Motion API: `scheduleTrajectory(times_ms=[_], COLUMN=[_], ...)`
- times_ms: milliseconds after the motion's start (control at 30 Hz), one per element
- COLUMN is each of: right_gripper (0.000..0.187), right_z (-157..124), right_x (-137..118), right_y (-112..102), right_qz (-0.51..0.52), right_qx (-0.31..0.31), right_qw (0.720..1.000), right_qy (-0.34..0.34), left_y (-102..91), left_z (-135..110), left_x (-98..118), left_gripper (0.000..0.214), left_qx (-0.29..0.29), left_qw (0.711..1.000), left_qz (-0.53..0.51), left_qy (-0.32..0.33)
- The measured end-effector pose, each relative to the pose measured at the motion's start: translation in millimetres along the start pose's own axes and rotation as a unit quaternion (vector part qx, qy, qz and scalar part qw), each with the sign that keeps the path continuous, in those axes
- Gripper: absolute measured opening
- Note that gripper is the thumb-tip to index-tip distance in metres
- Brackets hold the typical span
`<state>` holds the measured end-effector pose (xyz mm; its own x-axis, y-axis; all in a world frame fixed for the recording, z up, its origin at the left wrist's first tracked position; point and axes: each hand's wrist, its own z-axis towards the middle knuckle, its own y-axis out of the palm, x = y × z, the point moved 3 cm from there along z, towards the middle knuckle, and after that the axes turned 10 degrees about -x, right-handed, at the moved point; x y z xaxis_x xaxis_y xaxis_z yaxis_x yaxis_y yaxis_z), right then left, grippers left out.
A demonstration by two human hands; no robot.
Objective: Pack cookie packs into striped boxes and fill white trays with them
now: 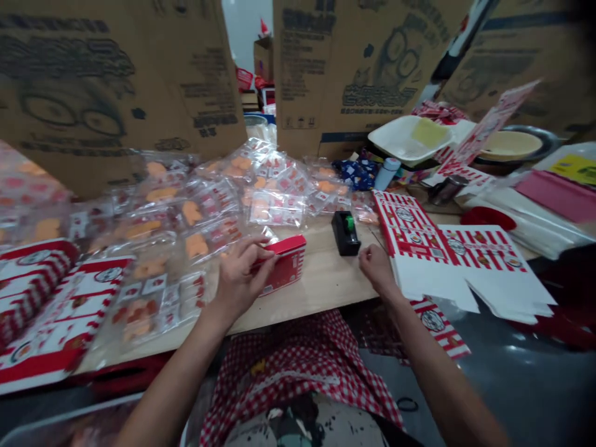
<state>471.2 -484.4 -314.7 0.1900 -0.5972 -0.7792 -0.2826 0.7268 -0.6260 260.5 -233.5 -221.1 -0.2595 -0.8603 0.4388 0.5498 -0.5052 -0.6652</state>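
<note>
Red card carton sits folded into a small box at the edge of the wooden table, tilted up at its far end and held by the left grip. That grip is closed around the carton's near end, with the fingers curled over its top edge and the rest of the hand angled in from the table's front. The right grip holds nothing: it rests loosely curled on the tabletop, just beside a flat white card blank printed with red stripes and round logos. Just ahead of that hand stands a small black device with a green part, its exact kind hard to tell.

Transparent plastic packets of orange shapes and small red-and-white labels spread in a wide heap across the table's far side and left. A stack of red-and-white printed cartons lies flat at the far left, overlapping the table's edge. Further right are a white tray, a pale blue bottle, a round metal pan, and a pink sheet. Tall corrugated cardboard sheets stand upright behind the table, printed with dark cartoon faces. A red gingham cloth covers the person's lap below the table edge, between both arms.
</note>
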Motion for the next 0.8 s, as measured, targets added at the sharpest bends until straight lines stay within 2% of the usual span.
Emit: scheduleTrajectory(times_ms=[67, 100, 200, 267, 333, 400, 500, 600, 667, 800], right_gripper=[0.004, 0.002, 0.009, 0.022, 0.042, 0.059, 0.070, 0.071, 0.069, 0.068], right_z=[-21.1, -33.8, -71.9, -88.4, -95.4, -96.0, -93.1, -91.9, -92.4, -94.2], right_x=[-26.6, -44.3, -103.1, -135.3, -156.3, -166.6, -169.9, -168.6, -167.7, -164.1], right_y=[3.1, 7.8, 27.9, 40.9, 51.0, 58.4, 65.8, 69.3, 70.8, 75.7], right_qz=[0.026, 0.059, 0.179, 0.223, 0.251, 0.270, 0.259, 0.196, 0.156, 0.162], right_qx=[-0.022, -0.053, -0.166, -0.216, -0.239, -0.247, -0.240, -0.210, -0.191, -0.191], right_qw=[0.998, 0.993, 0.950, 0.925, 0.911, 0.907, 0.918, 0.944, 0.957, 0.958], right_qy=[-0.050, -0.092, -0.197, -0.221, -0.223, -0.211, -0.183, -0.160, -0.150, -0.140], left_y=[-1.7, -2.6, -3.7, -2.9, -2.2, -1.9, -0.7, -1.0, -2.7, -7.1], left_z=[-1.6, -2.5, -5.3, -7.2, -10.0, -13.9, -19.7, -21.5, -19.8, -13.8], left_x=[4.5, 6.2, 8.7, 9.3, 9.3, 9.0, 8.8, 9.8, 12.1, 16.4], left_gripper=[0.005, 0.006, 0.006, 0.007, 0.014, 0.023, 0.031, 0.029, 0.027, 0.029], left_qx=[-0.015, -0.013, -0.006, -0.015, -0.015, 0.002, 0.020, 0.005, -0.019, -0.060], left_qw=[1.000, 1.000, 1.000, 1.000, 1.000, 1.000, 0.999, 1.000, 1.000, 0.996], left_qz=[-0.008, -0.011, -0.003, 0.006, 0.011, 0.006, -0.013, -0.013, -0.001, 0.010], left_qy=[0.012, 0.015, 0.014, 0.012, 0.003, -0.011, -0.022, -0.009, 0.023, 0.068])
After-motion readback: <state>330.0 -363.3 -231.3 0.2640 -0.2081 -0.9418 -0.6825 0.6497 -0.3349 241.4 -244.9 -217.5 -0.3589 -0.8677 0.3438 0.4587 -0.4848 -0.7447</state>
